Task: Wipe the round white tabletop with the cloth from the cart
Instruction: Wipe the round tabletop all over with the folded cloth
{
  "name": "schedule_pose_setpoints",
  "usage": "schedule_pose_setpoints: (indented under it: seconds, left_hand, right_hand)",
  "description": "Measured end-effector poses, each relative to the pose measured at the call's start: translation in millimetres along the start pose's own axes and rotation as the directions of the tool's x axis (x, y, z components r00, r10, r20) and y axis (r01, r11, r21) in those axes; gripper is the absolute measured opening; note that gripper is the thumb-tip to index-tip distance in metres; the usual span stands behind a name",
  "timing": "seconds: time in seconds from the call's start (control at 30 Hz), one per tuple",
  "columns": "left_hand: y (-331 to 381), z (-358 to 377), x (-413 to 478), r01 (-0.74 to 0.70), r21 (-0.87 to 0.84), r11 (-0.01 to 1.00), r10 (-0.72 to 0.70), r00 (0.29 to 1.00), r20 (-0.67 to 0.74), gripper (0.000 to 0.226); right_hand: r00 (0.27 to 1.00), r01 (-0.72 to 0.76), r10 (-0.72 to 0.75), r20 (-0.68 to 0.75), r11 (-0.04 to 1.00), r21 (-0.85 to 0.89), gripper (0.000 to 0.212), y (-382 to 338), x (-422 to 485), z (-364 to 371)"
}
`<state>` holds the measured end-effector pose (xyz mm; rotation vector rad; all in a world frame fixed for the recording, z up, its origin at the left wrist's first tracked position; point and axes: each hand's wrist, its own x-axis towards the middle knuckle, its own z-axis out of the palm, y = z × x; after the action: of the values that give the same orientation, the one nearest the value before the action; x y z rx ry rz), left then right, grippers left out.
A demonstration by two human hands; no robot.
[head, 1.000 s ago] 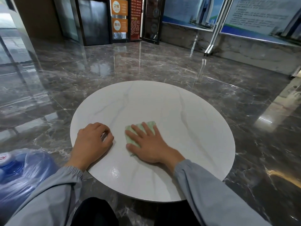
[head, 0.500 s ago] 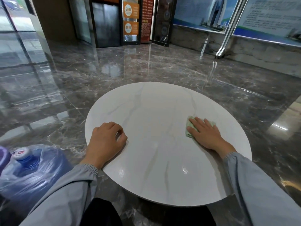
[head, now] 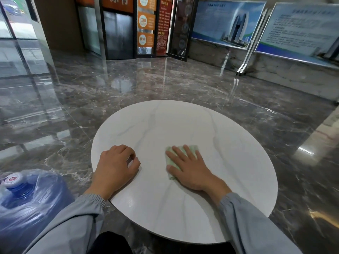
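1 green cloth [head: 171, 162] is pressed flat under R hand [head: 190, 168], fingers straight, near mid of round white tabletop [head: 211, 125]. L hand [head: 115, 165], fingers curled, nothing held, is rested beside cloth, apart. Counted: 2 hands, 1 water jug [head: 27, 198].

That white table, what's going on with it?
A person is wiping the round white tabletop. Their right hand lies flat on a light green cloth and presses it onto the table, a little toward the near side. Their left hand rests on the table's left edge with its fingers curled, holding nothing. A big blue water jug wrapped in plastic sits on the floor to the left.
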<state>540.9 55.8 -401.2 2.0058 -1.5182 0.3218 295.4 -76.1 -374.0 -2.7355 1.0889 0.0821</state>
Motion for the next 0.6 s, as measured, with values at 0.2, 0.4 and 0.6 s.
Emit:
schedule_pose_setpoints:
  seconds: [0.2,0.4,0.6]
  left_hand:
    - [-2,2,0,-0.009,-0.005,1.0,0.009,1.0,-0.004,0.03]
    - [-2,2,1,0.006,-0.016,1.0,-0.006,1.0,-0.003,0.028]
    - [0,3,1,0.015,-0.015,1.0,-0.015,1.0,-0.008,0.028]
  right_hand:
    - [0.999,0.045,-0.044,-0.011,0.996,0.073,0.063,12,-2,-6]
    - [0.995,-0.09,0.092,-0.03,0.995,0.041,0.064,23,5,-6]
    - [0.999,-0.02,0.02,0.03,1.0,0.014,0.063,5,-8,-2]
